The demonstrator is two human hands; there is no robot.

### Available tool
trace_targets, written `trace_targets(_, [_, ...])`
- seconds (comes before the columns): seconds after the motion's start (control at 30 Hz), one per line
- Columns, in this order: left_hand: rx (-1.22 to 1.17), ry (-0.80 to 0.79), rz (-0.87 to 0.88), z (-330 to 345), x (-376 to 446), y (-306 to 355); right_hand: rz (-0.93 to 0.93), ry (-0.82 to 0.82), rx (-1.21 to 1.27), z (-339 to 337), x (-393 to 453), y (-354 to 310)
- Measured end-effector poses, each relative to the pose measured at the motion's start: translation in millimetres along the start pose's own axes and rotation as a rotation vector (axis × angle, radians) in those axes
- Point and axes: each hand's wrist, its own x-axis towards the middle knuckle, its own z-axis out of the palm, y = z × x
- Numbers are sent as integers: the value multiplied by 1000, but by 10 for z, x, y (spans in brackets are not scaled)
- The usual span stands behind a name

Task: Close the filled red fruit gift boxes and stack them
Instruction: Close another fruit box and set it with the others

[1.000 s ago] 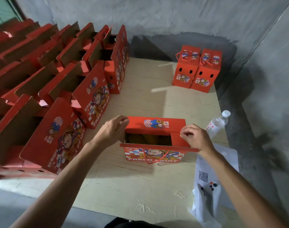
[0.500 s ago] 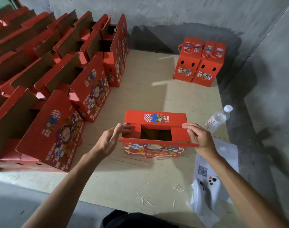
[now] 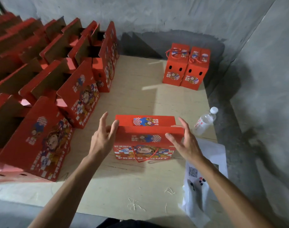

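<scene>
— Hands?
— Left hand (image 3: 102, 139) and right hand (image 3: 185, 141) spread, flanking the red cardboard fruit gift box (image 3: 147, 139).
— Box?
— Flaps folded shut, cartoon print, red cord handle, mid plywood table (image 3: 120, 186).

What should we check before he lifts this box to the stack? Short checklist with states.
1. Box top flaps folded over: ok, no opening shows.
2. Flaps locked: cannot tell.
3. Left hand and right hand gripping: not ok, fingers spread, barely at the top corners.
4. Cord handle free: not ok, hangs down the front.
5. Path to the closed boxes: ok, bare board between.
6. Bottle near the right hand: ok, apart.
</scene>
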Motion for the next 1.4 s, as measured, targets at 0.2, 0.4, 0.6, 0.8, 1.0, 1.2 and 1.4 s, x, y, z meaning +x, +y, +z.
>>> trace_targets(0.2, [360,1,123,251,191,149,-84,219,-165,156,284,-6])
trace_targets(0.4, [493,41,284,544,237,119,-248,381,-425,517,326,104])
trace_targets(0.6, [464,232,349,835,91,77,-220,471,-486,599,339,97])
trace_targets(0.8, [452,252,482,811,208,-53,-175,523,-476,682,278,66])
trace_targets(1.0, [412,215,559,746,512,-171,-110,561,-493,869,318,12])
trace_targets(1.2, [397,169,548,676,709,-148,-107,546,-538,950,481,-30])
trace_targets(1.4, [367,168,552,644,709,-122,-97,575,-586,974,497,-34])
